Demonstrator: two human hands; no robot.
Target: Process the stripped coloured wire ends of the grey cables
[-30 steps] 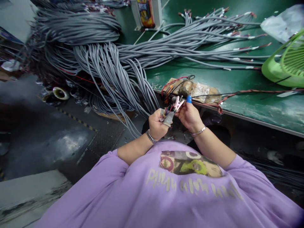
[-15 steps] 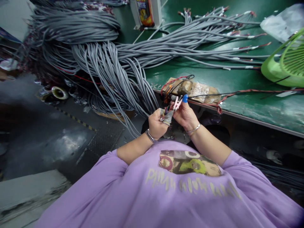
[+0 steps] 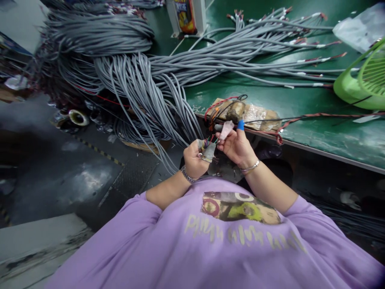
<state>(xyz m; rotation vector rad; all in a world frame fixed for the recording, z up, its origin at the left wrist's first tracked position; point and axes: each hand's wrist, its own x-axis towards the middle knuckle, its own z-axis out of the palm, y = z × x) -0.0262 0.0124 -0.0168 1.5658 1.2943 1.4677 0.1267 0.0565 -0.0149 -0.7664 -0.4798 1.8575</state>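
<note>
Left hand (image 3: 194, 158) clenched on grey sheathed cable end (image 3: 208, 152), coloured cores (image 3: 210, 141) fanned upward for access; right hand (image 3: 237, 146), just beside, pinched on pink plastic clip (image 3: 225, 129) above cores; green table (image 3: 300, 105) edge just beyond both hands.

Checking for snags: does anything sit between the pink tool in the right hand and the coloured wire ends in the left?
Nothing visible does. The right hand holds the pink tool just up-right of the coloured wire ends gripped by the left hand, with only a small open gap between. The grey cables hang further left.
</note>
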